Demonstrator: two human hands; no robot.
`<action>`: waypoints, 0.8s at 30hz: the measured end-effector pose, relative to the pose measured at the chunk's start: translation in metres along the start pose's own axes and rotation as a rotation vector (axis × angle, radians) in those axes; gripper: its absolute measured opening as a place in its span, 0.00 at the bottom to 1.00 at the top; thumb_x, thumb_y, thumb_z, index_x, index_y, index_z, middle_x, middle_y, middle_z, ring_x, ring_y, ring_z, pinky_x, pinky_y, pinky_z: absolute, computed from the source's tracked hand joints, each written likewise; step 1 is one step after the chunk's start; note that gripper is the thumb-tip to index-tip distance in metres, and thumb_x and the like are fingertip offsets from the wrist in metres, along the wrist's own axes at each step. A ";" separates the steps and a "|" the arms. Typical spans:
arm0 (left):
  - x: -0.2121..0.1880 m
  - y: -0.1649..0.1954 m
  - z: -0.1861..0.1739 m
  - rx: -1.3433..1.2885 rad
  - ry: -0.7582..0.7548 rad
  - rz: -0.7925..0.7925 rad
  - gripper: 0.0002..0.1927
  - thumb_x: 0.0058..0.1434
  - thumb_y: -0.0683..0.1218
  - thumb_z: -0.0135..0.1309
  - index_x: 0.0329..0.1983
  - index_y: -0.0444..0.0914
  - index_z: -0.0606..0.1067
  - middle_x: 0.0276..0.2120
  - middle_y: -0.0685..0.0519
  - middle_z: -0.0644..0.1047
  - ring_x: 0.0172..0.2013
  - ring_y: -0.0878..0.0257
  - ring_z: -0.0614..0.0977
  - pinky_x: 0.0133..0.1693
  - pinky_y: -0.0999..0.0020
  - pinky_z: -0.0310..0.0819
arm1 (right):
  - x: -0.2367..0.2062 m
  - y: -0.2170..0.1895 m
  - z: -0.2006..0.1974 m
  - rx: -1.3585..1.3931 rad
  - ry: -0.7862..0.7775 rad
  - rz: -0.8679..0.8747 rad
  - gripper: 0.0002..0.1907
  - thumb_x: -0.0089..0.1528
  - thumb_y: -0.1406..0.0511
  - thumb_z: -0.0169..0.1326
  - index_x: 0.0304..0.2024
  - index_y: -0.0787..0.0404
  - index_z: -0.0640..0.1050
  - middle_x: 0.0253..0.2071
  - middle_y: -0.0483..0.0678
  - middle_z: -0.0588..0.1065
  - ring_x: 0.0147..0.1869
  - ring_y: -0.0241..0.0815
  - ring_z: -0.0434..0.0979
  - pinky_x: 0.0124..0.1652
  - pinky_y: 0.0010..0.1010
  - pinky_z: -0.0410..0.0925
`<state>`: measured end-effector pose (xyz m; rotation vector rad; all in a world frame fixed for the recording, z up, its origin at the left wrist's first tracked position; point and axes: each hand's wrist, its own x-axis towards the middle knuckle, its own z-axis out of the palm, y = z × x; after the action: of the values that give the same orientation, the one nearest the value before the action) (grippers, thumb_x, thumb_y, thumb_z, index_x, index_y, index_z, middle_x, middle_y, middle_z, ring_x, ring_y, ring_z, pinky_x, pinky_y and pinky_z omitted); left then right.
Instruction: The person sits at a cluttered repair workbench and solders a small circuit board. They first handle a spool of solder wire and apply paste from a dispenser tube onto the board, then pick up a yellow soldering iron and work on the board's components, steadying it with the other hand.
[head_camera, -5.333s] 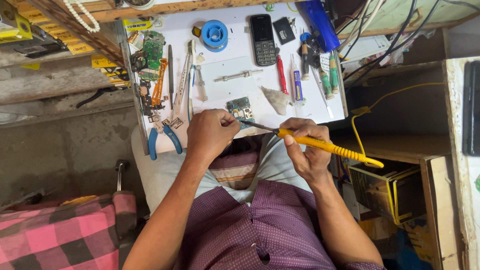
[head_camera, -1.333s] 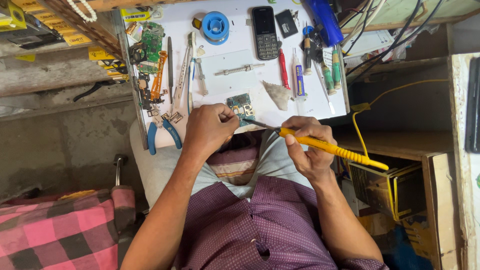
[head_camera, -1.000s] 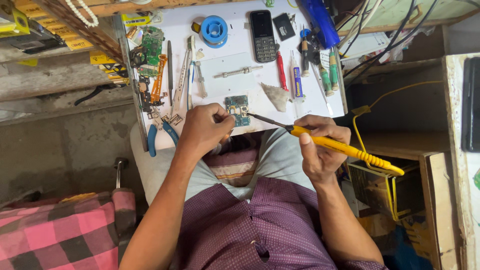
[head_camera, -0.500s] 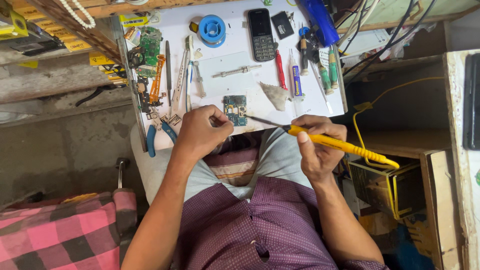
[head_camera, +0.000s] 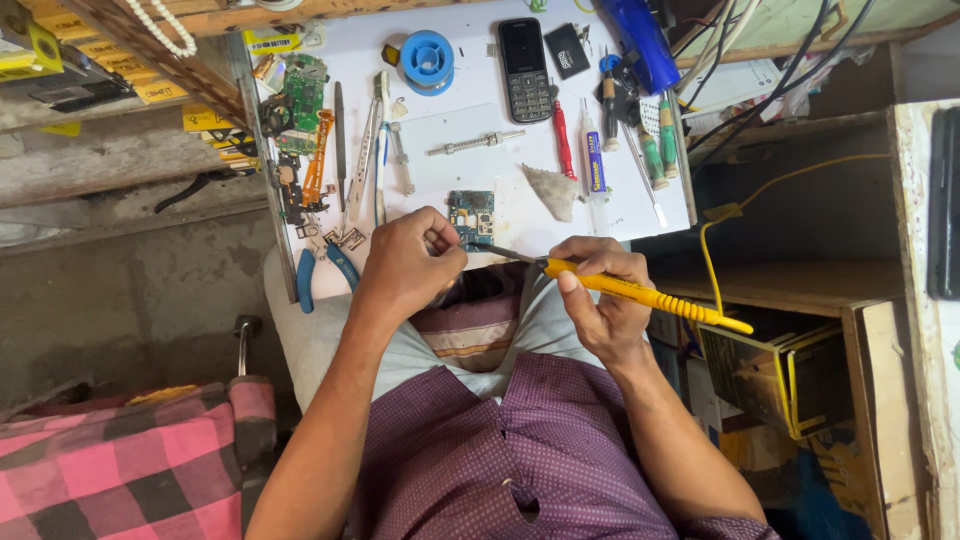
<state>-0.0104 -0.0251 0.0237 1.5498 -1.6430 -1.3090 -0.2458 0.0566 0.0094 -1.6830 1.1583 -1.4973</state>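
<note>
I see bare forearms behind my left hand (head_camera: 405, 265) and right hand (head_camera: 600, 300), a purple dotted short-sleeved shirt (head_camera: 500, 460), and pale grey trousers (head_camera: 420, 350).

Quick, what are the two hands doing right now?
Left hand: closed, fingers curled by the small circuit board; whether it grips it cannot be told.
Right hand: closed around the yellow soldering iron.

The soldering iron (head_camera: 640, 293) has a glossy yellow plastic handle and a dull metal tip. The desk (head_camera: 470, 160) top looks smooth, matt white; the rag (head_camera: 550, 190) near its front edge is rough grey cloth
</note>
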 end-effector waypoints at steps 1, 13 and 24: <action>0.000 0.001 0.000 -0.002 -0.007 -0.019 0.08 0.51 0.41 0.59 0.32 0.32 0.79 0.23 0.50 0.82 0.21 0.66 0.82 0.27 0.70 0.76 | 0.000 0.000 0.000 -0.002 -0.002 0.000 0.13 0.69 0.72 0.55 0.48 0.62 0.64 0.49 0.61 0.76 0.50 0.45 0.80 0.51 0.33 0.76; -0.001 0.001 0.001 0.002 -0.009 -0.023 0.08 0.51 0.41 0.59 0.33 0.32 0.78 0.24 0.51 0.81 0.20 0.66 0.81 0.26 0.70 0.75 | 0.004 0.001 0.002 -0.014 -0.022 0.001 0.13 0.69 0.73 0.55 0.48 0.63 0.64 0.48 0.60 0.76 0.49 0.43 0.80 0.51 0.31 0.75; -0.010 -0.004 0.000 -0.237 -0.030 -0.086 0.08 0.54 0.38 0.58 0.37 0.31 0.75 0.27 0.53 0.79 0.21 0.71 0.77 0.23 0.75 0.69 | 0.005 0.007 -0.005 0.018 0.000 0.048 0.14 0.69 0.75 0.55 0.50 0.62 0.64 0.50 0.60 0.76 0.52 0.43 0.79 0.53 0.32 0.74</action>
<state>-0.0065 -0.0153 0.0226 1.4769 -1.3942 -1.5186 -0.2519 0.0499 0.0063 -1.6314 1.1736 -1.4742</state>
